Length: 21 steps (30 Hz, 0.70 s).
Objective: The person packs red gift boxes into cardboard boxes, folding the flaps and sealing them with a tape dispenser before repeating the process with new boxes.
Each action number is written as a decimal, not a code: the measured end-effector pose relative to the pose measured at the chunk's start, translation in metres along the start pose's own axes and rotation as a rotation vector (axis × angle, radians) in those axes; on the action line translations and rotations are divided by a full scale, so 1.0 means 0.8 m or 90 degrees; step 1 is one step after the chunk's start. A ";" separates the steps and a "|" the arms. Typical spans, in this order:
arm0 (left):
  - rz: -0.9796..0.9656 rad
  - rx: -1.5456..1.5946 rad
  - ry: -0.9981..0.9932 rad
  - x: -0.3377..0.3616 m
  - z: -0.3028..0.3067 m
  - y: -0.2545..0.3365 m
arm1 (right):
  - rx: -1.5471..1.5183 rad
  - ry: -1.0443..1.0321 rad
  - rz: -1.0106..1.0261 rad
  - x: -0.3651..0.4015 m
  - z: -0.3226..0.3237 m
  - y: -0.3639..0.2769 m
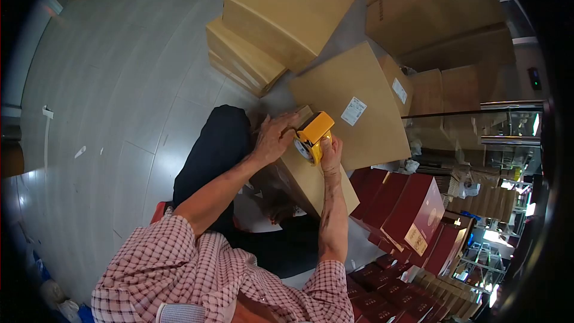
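Note:
My right hand [330,154] is wrapped round the handle of a yellow tape dispenser [317,128], with a roll of tape showing on its left side. The dispenser is at the far end of a cardboard box [320,182] that stands between my legs. My left hand [274,137] lies on the far left part of this box, fingers stretched out close to the dispenser. Whether tape runs from the dispenser onto the box cannot be made out.
Beyond my box stands a large labelled carton [359,137]. Two more cartons are stacked [287,12] at the far left of it, and bigger cartons [439,18] stand far right. Dark red boxes [400,203] sit to my right. Grey floor [119,84] stretches to the left.

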<state>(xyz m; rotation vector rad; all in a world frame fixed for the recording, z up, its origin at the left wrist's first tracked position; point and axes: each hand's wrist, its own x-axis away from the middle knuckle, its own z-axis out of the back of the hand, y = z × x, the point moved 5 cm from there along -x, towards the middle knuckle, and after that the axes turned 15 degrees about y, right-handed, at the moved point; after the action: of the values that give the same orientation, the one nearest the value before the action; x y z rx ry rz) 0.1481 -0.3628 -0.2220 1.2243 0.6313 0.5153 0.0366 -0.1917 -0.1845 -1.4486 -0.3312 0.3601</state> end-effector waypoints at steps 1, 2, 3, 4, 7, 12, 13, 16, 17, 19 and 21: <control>-0.023 0.009 0.001 0.012 0.006 0.016 | -0.007 0.001 -0.019 0.000 -0.001 0.000; -0.048 0.020 0.002 0.020 0.008 0.027 | -0.001 0.017 -0.012 -0.001 -0.001 0.000; -0.029 0.058 -0.037 0.025 0.002 0.029 | 0.006 0.033 -0.007 0.002 -0.003 -0.003; -0.033 0.063 -0.037 0.027 -0.002 0.032 | 0.009 0.034 -0.011 0.003 -0.001 -0.001; -0.036 0.072 -0.025 0.022 -0.010 0.040 | 0.001 0.007 -0.032 -0.001 0.004 0.015; -0.005 -0.024 -0.041 0.009 -0.018 0.038 | 0.025 0.038 -0.015 -0.001 -0.009 -0.006; 0.001 0.024 0.000 0.006 -0.016 0.039 | 0.029 0.038 -0.023 -0.002 -0.012 -0.011; 0.029 0.168 0.091 -0.006 -0.017 0.030 | 0.063 0.019 -0.059 -0.004 -0.016 -0.013; 0.047 0.217 0.102 -0.012 -0.021 0.021 | 0.075 0.020 -0.056 -0.006 -0.017 -0.015; 0.095 0.156 0.147 -0.025 -0.013 0.015 | 0.098 0.024 -0.052 -0.009 -0.028 -0.021; 0.213 0.125 0.132 -0.042 -0.032 -0.056 | 0.045 0.057 -0.038 -0.013 -0.040 -0.019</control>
<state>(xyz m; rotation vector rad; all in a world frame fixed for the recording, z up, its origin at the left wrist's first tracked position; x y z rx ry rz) 0.1078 -0.3794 -0.2652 1.4862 0.6659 0.8852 0.0418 -0.2262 -0.1723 -1.3779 -0.2866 0.2555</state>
